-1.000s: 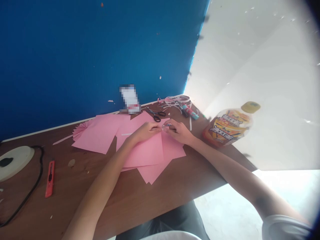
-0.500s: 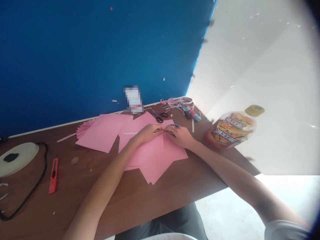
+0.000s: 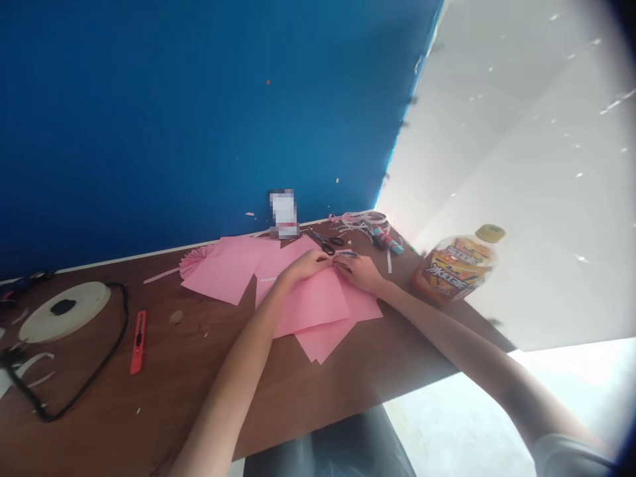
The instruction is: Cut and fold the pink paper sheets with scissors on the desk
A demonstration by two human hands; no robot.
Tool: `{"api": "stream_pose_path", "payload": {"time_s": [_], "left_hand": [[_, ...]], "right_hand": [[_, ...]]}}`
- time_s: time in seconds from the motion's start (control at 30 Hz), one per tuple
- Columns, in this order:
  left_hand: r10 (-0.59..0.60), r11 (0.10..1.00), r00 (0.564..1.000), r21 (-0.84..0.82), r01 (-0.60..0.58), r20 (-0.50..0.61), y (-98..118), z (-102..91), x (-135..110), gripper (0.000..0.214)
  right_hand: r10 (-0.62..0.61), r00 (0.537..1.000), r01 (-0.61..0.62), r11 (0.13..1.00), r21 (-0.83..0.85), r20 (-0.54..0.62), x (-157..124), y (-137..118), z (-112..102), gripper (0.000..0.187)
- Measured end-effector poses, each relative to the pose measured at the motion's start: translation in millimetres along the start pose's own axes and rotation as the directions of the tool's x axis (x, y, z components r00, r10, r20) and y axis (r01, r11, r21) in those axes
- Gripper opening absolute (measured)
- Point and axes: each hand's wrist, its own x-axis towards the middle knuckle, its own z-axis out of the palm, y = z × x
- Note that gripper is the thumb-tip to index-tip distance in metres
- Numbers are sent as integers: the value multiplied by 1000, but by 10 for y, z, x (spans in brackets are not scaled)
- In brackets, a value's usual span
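Note:
My left hand (image 3: 307,265) and my right hand (image 3: 358,271) meet fingertip to fingertip over a stack of pink paper sheets (image 3: 318,301) on the brown table (image 3: 209,377). Both hands have their fingers curled and pinched together around a small dark-rimmed object (image 3: 346,254) that I cannot make out. Black scissors (image 3: 326,244) lie just beyond the hands. Another pink sheet (image 3: 226,268) and a pleated pink fan (image 3: 191,262) lie to the left.
A bottle with an orange label and yellow cap (image 3: 460,265) stands at the table's right edge. Markers and white paper strips (image 3: 370,225) sit in the far corner. A red box cutter (image 3: 138,341), a black cable (image 3: 94,377) and a white round device (image 3: 64,318) lie at the left.
The view has tilted and shifted, so everything sits a little lower and further right. My hands have drawn closer together over the pink paper, still pinching the small object.

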Motion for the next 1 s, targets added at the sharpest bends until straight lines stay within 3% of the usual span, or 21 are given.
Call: {"api": "stream_pose_path", "payload": {"time_s": [0.17,0.27,0.37,0.5,0.6,0.83,1.0], "left_hand": [[-52,999,998,-1,52,-22,-189,-260,91,38],[-117,992,990,-56,112,-84,-251,-426,26,41],[-105,979,991,-184,88,-86,-292,-518,-91,42],[-104,960,988,-271,70,-110,-330,-543,-180,41],[-109,960,992,-266,88,-67,-335,-551,-180,39],[-90,949,994,-308,68,-57,-326,-555,-168,38],[-112,948,988,-309,74,-108,-317,-511,-150,38]], "right_hand": [[-72,997,73,995,-67,10,329,-107,37,30],[-160,987,160,982,-102,13,547,-149,86,27],[-273,961,266,955,-132,-38,680,-154,191,29],[-350,927,330,931,-155,-134,695,-138,367,29],[-367,914,334,923,-192,-172,656,-130,433,25],[-371,899,336,925,-177,-234,642,-145,417,24],[-363,902,321,926,-199,-234,635,-135,426,24]]}}
